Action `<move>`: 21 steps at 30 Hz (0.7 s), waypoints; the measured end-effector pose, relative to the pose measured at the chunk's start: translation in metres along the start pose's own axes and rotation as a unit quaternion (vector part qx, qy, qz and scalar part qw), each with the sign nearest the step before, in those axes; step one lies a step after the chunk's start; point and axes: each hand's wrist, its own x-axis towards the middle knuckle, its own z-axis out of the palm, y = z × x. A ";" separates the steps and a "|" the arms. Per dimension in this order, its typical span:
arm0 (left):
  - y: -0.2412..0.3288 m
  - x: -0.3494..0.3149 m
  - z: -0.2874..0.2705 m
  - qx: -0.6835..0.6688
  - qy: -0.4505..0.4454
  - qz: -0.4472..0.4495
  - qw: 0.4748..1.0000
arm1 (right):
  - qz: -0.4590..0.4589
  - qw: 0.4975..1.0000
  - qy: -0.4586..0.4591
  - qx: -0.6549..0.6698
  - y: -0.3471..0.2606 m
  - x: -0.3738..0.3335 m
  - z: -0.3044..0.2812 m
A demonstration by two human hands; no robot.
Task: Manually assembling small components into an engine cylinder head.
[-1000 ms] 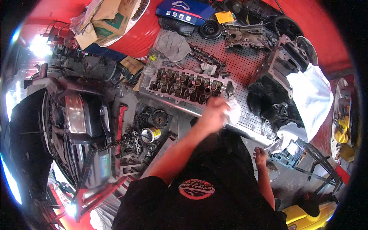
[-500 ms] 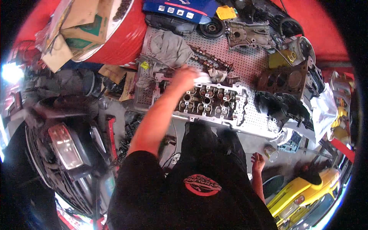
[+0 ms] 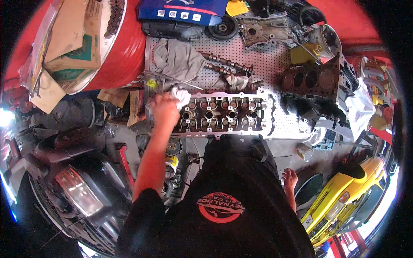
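Observation:
On the perforated metal bench lies a long cylinder head [image 3: 220, 112] with its valve wells facing up. My left hand [image 3: 165, 112] grips a white rag [image 3: 181, 98] at the head's left end, the rag against the edge there. My fingers are partly hidden by the back of the hand. Low at my right side, my right hand [image 3: 290, 177] hangs in the air with loosely curled fingers apart and nothing in them. Behind the head lie two camshafts [image 3: 228, 63], a crumpled grey cloth [image 3: 178, 60] and a smaller pale rag [image 3: 236, 81].
An engine block [image 3: 316, 79] stands at the bench's right, near black plastic parts [image 3: 316, 107]. Behind are a metal cover [image 3: 262, 30], a pulley [image 3: 223, 28] and a blue box [image 3: 180, 13]. A red drum [image 3: 129, 56] bearing cardboard stands left. Cars flank me; a can [image 3: 304, 151] sits right.
My left hand has moved left along the cylinder head with the white rag, to its left end. My right hand stays low at my side. The view has shifted slightly.

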 end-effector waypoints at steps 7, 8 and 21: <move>0.013 -0.016 0.006 0.061 -0.050 0.094 0.992 | -0.017 0.998 -0.036 -0.043 -0.013 0.006 0.040; 0.013 -0.011 0.006 0.061 -0.045 0.093 0.993 | -0.029 0.997 -0.054 -0.052 -0.019 0.010 0.046; 0.025 0.070 -0.108 -0.211 0.033 -0.039 0.976 | -0.144 0.984 -0.089 -0.052 -0.127 0.031 0.116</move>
